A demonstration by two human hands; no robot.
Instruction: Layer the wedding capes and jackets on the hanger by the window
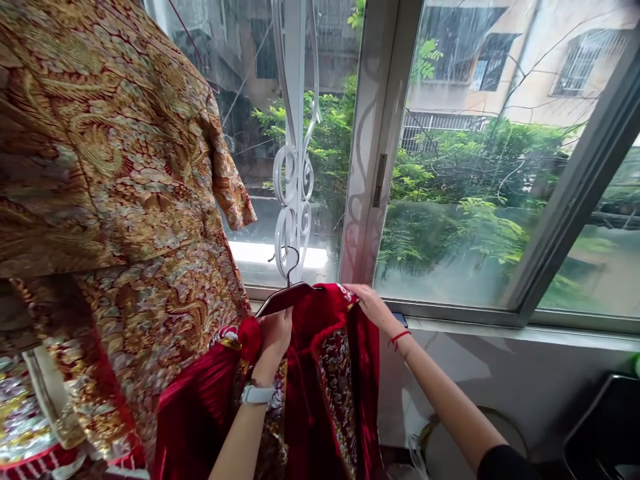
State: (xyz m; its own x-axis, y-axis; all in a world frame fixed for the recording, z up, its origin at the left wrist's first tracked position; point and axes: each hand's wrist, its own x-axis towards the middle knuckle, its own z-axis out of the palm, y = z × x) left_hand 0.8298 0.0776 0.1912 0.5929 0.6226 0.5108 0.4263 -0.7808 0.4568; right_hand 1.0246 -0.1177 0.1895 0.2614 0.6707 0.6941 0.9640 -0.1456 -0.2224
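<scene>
A dark red velvet garment [300,373] with embroidered panels hangs on a clothes hanger [289,293], whose metal hook points up. My left hand [274,337], with a pale watch on the wrist, is closed at the garment's left shoulder, close below the hanger's arm; its fingertips are partly hidden. My right hand [369,305], wearing a thin red string bracelet, grips the right shoulder, its fingers bent over the embroidered edge. Left of them, a gold and red brocade robe [145,167] with short sleeves hangs close to the red garment.
A sliding window [367,167] with a white scrolled metal bar [287,180] stands ahead, its sill [465,328] running to the right. A black chair-like object [605,420] is at the lower right. A round pale item [470,440] sits below the sill.
</scene>
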